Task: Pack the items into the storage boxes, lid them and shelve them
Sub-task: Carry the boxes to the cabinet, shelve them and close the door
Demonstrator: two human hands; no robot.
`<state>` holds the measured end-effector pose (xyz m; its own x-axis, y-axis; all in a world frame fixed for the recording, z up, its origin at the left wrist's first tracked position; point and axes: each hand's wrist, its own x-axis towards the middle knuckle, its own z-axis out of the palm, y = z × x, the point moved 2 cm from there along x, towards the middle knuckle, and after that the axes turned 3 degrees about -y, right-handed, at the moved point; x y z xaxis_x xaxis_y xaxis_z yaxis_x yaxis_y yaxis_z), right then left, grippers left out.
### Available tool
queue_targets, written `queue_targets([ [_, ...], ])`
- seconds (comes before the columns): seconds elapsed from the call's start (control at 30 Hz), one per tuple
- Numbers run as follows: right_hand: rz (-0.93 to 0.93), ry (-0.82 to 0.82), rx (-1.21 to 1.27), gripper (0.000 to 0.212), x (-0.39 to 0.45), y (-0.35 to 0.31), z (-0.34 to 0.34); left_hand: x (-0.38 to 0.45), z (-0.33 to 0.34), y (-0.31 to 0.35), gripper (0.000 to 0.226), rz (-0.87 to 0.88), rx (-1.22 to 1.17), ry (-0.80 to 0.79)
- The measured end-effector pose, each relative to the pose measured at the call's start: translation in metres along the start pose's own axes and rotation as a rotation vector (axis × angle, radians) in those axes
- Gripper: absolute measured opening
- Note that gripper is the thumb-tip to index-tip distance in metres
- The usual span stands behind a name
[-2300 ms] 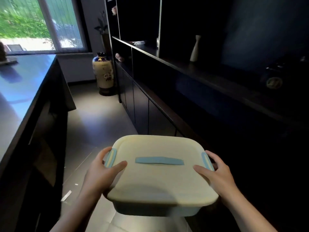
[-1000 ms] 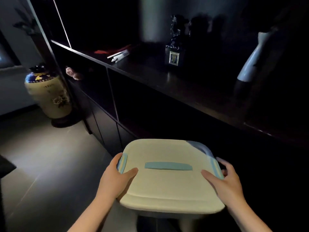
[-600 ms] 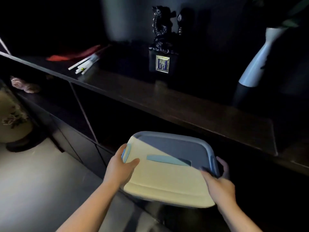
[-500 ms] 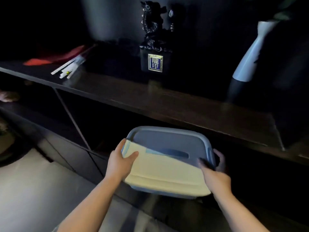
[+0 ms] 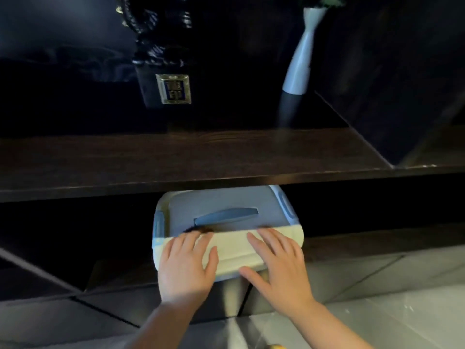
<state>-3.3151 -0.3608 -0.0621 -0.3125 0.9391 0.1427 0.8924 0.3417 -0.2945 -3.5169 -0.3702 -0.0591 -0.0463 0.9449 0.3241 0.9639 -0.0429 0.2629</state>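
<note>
A cream storage box (image 5: 231, 250) with a lid, blue side clips and a blue handle strip (image 5: 226, 215) sits partly inside the lower shelf opening, under the dark wooden shelf board (image 5: 176, 159). Its far half lies in shadow; its near edge sticks out over the cabinet front. My left hand (image 5: 187, 265) lies flat on the lid's near left part, fingers straight. My right hand (image 5: 279, 265) lies flat on the near right part, thumb over the front edge. Neither hand curls round anything.
On the shelf board above stand a dark statuette on a base with a gold plaque (image 5: 173, 89) and a slim white vase (image 5: 300, 59). A dark upright panel (image 5: 390, 71) closes the right side. Grey tiled floor (image 5: 377, 298) lies below right.
The box went from being carried by its sides into the lower shelf opening. Both hands left the side clips and now lie flat on the lid's near edge.
</note>
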Motion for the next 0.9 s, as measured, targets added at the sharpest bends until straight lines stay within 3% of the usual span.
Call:
queue_targets([
  [0.17,0.03,-0.07,0.046,0.066,0.003,-0.007,-0.004,0.011,-0.003,-0.001,0.044,-0.022,0.032,-0.111],
  [0.3,0.11,-0.035,0.09,0.057,-0.022,0.013,-0.024,0.003,0.004,0.048,0.044,0.159,-0.247,-0.205],
  [0.57,0.625,0.056,0.006,0.057,-0.184,0.136,-0.096,-0.037,0.031,0.24,0.037,0.605,-0.394,-0.359],
  [0.67,0.802,0.107,-0.033,0.056,-0.26,0.186,-0.128,-0.058,0.05,0.328,0.032,0.692,-0.458,-0.431],
  [0.83,1.049,0.213,-0.096,0.054,-0.376,0.266,-0.191,-0.103,0.074,0.494,0.049,0.9,-0.575,-0.526],
  [0.9,1.119,0.24,-0.131,0.054,-0.415,0.296,-0.214,-0.119,0.081,0.556,0.045,0.973,-0.579,-0.541],
])
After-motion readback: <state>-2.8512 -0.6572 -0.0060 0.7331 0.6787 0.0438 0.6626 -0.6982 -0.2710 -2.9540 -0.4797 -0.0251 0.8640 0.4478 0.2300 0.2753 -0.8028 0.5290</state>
